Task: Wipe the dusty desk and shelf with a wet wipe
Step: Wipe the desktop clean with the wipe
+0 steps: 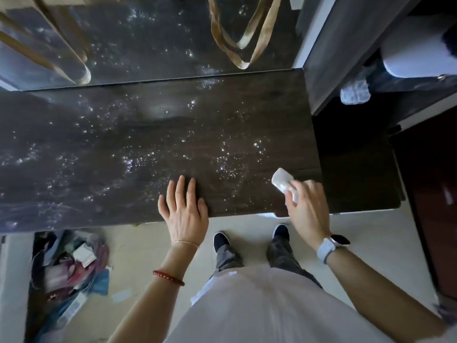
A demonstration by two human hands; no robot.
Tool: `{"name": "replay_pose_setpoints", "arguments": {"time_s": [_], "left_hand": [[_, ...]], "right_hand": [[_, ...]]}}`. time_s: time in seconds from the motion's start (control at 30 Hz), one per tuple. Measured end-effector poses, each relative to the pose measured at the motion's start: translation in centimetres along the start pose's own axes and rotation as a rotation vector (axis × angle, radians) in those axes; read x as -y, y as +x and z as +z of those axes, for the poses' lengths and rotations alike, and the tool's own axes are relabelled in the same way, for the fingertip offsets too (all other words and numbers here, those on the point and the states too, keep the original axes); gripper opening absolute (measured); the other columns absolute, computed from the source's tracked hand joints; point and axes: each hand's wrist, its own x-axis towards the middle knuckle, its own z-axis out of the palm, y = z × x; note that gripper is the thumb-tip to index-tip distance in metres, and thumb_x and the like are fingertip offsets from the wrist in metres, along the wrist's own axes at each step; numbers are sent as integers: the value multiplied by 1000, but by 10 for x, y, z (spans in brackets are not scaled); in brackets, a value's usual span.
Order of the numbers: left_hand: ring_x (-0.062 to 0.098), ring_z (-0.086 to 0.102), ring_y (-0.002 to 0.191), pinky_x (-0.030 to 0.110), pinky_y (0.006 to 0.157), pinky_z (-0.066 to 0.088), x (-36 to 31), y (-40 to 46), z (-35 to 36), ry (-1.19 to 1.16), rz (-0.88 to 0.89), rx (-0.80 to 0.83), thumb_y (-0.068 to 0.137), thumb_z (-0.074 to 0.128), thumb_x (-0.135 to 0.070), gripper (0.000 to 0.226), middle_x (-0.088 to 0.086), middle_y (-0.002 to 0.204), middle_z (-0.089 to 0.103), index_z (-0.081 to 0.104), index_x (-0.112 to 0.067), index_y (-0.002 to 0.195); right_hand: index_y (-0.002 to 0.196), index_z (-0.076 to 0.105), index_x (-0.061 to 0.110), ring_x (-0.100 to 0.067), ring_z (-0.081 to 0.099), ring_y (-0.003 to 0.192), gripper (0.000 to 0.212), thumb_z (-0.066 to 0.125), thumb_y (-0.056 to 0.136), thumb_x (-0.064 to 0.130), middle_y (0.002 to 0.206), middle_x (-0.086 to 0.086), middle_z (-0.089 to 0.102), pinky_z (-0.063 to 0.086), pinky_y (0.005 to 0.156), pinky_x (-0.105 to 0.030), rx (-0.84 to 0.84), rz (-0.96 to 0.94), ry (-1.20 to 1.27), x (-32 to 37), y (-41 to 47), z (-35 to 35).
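wiping: right hand (pixel 308 206) closed on wipe (pixel 284 183), near desk (pixel 148 134) right front corner
left hand (pixel 184 209): open, flat, empty
unwiped dust: leftward, along desk's length; probably wet

Pale tiled floor (pixel 138 246), heap of clutter (pixel 69 268) at left, reddish-brown wooden door (pixel 435 194) at right, soft daylight
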Motion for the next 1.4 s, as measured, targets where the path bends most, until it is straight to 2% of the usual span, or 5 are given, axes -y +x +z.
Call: {"name": "replay_pose_setpoints", "arguments": {"time_s": [0.5,0.7,0.93,1.1,1.4], "left_hand": [[31,41,126,46,107,18,19,5,6,86,129,-25,90,34,-31,44,13,134,50,48,-12,127],[24,34,126,44,104,16,39,16,-17,-81,63,-121,88,32,-15,41,11,135,49,51,-9,124],[31,20,137,54,110,5,37,40,-16,-13,-17,0,89,24,-29,51,12,144,36,43,-10,132],[30,17,138,55,109,5,44,62,-19,-17,-35,6,87,27,-26,51,11,147,31,39,-12,134],[25,19,139,50,112,7,41,85,-17,9,-18,66,89,25,-35,50,3,148,33,42,-22,134]], "right_hand": [[138,28,-1,-30,18,139,54,23,91,24,147,-21,25,17,115,-41,-24,61,22,26,-10,39],[138,30,-1,-28,20,139,49,24,94,20,146,-20,30,12,115,-37,262,-595,35,103,-39,66],[139,26,-3,-35,17,139,57,21,92,30,147,-25,25,12,115,-44,-75,206,-54,51,40,44],[142,19,5,-24,15,140,55,11,98,36,150,-13,22,7,113,-37,230,-619,-169,115,1,66],[137,34,1,-31,26,136,57,22,92,34,145,-18,34,20,111,-49,-49,-30,-106,102,72,69]]}}
